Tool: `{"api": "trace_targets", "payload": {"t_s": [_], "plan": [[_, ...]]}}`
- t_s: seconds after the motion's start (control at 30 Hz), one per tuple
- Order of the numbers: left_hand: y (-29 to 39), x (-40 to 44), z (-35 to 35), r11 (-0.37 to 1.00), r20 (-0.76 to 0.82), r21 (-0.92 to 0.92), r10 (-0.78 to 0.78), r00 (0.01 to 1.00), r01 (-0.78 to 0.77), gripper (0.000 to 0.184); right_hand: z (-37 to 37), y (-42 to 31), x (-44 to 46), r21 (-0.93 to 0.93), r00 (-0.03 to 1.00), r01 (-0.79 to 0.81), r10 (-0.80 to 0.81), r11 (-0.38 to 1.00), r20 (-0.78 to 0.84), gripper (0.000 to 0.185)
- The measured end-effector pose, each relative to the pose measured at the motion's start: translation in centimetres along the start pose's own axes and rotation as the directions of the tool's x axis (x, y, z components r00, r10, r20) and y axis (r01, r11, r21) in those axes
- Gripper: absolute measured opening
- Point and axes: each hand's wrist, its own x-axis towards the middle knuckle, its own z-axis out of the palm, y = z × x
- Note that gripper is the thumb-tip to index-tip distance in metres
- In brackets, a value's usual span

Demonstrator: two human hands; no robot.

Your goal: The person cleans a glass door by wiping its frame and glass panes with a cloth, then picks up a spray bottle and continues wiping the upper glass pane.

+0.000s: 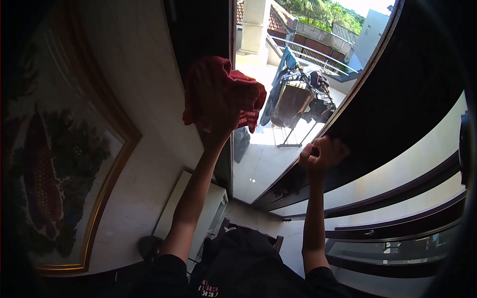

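Observation:
My left hand [221, 116] is raised to the left side of the doorway, its fingers bunched on a red cloth [248, 94] with pale stripes. The cloth is against the dark wooden door frame [201, 37]; part of my hand is in shadow. Lower and to the right, my right hand [325, 153] is curled at the edge of a dark wooden door [392, 119], thumb toward the opening. Shadow makes its far fingers hard to see.
Through the doorway stands a drying rack [293, 102] with clothes, before a white railing [313, 54]. A gold-framed fish picture [131, 136] hangs at left. Below it is a white cabinet [171, 203]. A dark-framed window [397, 231] is at lower right.

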Motion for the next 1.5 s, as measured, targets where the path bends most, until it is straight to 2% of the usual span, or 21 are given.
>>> {"api": "trace_targets", "payload": {"t_s": [0.1,0.23,0.27,0.3,0.37,0.5,0.57,0.67,0.7,0.73,0.77,0.8,0.87,1.07,1.2,1.23,1.27,1.33,1.4,1.47,1.5], "plan": [[-2.0,-8.9,1.2,0.995,0.054,-0.021,-0.093,0.994,0.094,0.105,0.0,0.2,0.1,-0.013,1.000,0.011,-0.011,1.000,-0.015,0.016],[-1.4,-6.9,0.9,0.661,0.264,-0.594,-0.377,0.888,0.458,0.136,0.2,0.2,0.2,-0.029,0.999,0.027,-0.028,0.999,-0.021,0.015],[-2.4,-4.6,1.8,0.687,0.233,-0.604,-0.333,0.914,0.404,0.126,0.2,0.1,0.1,-0.012,1.000,0.028,-0.028,1.000,-0.002,0.015],[2.8,3.4,-2.2,0.945,0.049,-0.265,-0.187,0.981,0.193,0.105,0.3,0.2,0.1,-0.024,0.999,0.032,-0.033,0.999,-0.015,0.015],[3.5,8.3,-2.2,0.971,-0.078,-0.198,0.123,0.989,-0.136,0.081,0.6,0.3,-0.1,-0.040,0.998,0.037,-0.038,0.999,-0.046,0.019],[6.4,12.5,-3.1,0.989,-0.133,-0.146,-0.013,0.991,-0.006,0.081,0.6,-2.0,0.1,0.161,0.980,-0.157,0.174,0.974,-0.101,0.026],[6.8,9.6,-1.3,0.988,-0.065,-0.121,-0.110,0.992,0.101,0.094,0.0,-5.9,-0.4,0.410,0.950,-0.307,0.301,0.859,0.081,0.022],[10.8,6.3,-0.5,0.920,-0.008,-0.307,-0.256,0.967,0.241,0.105,1.7,-11.0,1.2,0.659,0.952,-0.304,0.210,0.688,0.221,0.024],[11.7,5.5,-0.4,0.910,0.015,-0.330,-0.262,0.965,0.252,0.109,2.2,-10.4,0.1,0.638,0.901,-0.413,0.186,0.650,0.393,0.055],[11.9,5.1,-0.8,0.899,0.035,-0.348,-0.271,0.962,0.266,0.113,2.1,-11.4,1.0,0.630,0.822,-0.561,0.266,0.537,0.505,0.069],[12.1,5.1,-2.1,0.880,0.050,-0.396,-0.265,0.963,0.263,0.111,3.1,-10.7,0.6,0.577,0.813,-0.553,0.238,0.601,0.532,0.077],[12.2,5.6,-3.4,0.855,0.066,-0.447,-0.262,0.963,0.263,0.109,4.5,-9.2,0.3,0.519,0.801,-0.537,0.210,0.665,0.560,0.085],[11.5,5.7,-4.6,0.818,0.038,-0.516,-0.275,0.961,0.254,0.104,6.2,-8.5,1.3,0.456,0.956,-0.149,0.010,0.877,0.293,0.093],[8.2,2.4,-4.5,0.815,0.006,-0.530,-0.274,0.962,0.235,0.089,10.0,-13.8,18.6,-0.009,0.946,0.321,-0.321,0.947,-0.046,0.066],[8.3,-0.8,-4.5,0.653,0.055,-0.692,-0.376,0.925,0.307,0.068,10.7,-15.0,18.1,-0.275,0.943,0.288,-0.321,0.917,-0.084,0.070],[7.8,-1.7,-5.0,0.691,0.075,-0.638,-0.383,0.921,0.340,0.066,10.4,-14.1,16.9,-0.280,0.919,0.392,-0.388,0.876,0.071,0.061],[7.5,-2.6,-5.3,0.726,0.098,-0.582,-0.385,0.918,0.367,0.065,10.1,-13.4,15.7,-0.272,0.871,0.487,-0.439,0.830,0.222,0.054],[6.8,-3.6,-5.3,0.728,0.090,-0.570,-0.406,0.910,0.381,0.067,9.9,-11.9,14.2,-0.061,0.860,0.505,-0.497,0.861,0.113,0.044],[6.4,-3.6,-5.9,0.846,0.022,-0.297,-0.457,0.889,0.443,0.073,10.5,-8.3,14.5,0.000,0.814,0.442,-0.402,0.897,0.419,0.047],[6.1,-3.8,-6.7,0.857,0.089,-0.311,-0.404,0.910,0.411,0.081,10.3,-4.8,19.0,-0.248,0.762,0.637,-0.645,0.730,0.060,0.049],[6.4,-3.7,-7.3,0.833,0.203,-0.323,-0.402,0.893,0.449,0.085,10.7,-1.9,20.9,-0.247,0.760,0.641,-0.647,0.727,0.068,0.049]]}}
